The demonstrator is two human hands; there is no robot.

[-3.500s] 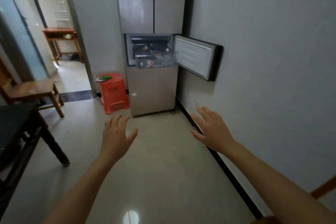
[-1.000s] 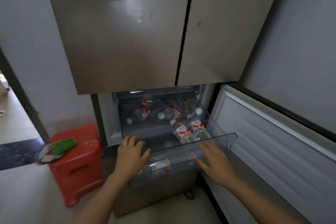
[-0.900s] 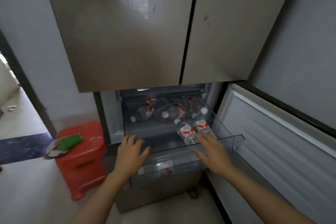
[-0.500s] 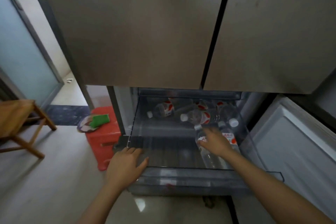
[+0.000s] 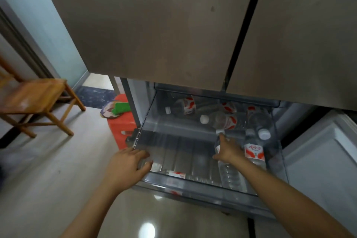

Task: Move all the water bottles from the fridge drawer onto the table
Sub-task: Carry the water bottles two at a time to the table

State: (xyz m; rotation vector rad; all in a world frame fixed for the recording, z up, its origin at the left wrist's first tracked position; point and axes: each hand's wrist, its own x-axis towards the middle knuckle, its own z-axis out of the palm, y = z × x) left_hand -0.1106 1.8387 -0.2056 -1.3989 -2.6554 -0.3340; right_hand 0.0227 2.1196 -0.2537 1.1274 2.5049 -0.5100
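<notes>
The clear fridge drawer (image 5: 173, 147) stands pulled out below the closed upper doors. Several clear water bottles with red-and-white labels lie in it, at the back (image 5: 182, 105) and along the right side (image 5: 253, 150). My right hand (image 5: 228, 150) is inside the drawer, fingers wrapped over the label end of one lying bottle (image 5: 231, 176), whose white cap points to the back. My left hand (image 5: 128, 162) rests at the drawer's front left corner, fingers apart, holding nothing.
The fridge's lower door (image 5: 324, 160) hangs open to the right. A red plastic stool (image 5: 120, 125) with a green cloth (image 5: 120, 107) stands left of the fridge. A wooden stool (image 5: 36, 98) stands further left on the tiled floor.
I have walked up to the fridge and leaned over the drawer. My right hand moved from the drawer's front rim into the drawer and closed over a bottle; my left hand stayed at the front left.
</notes>
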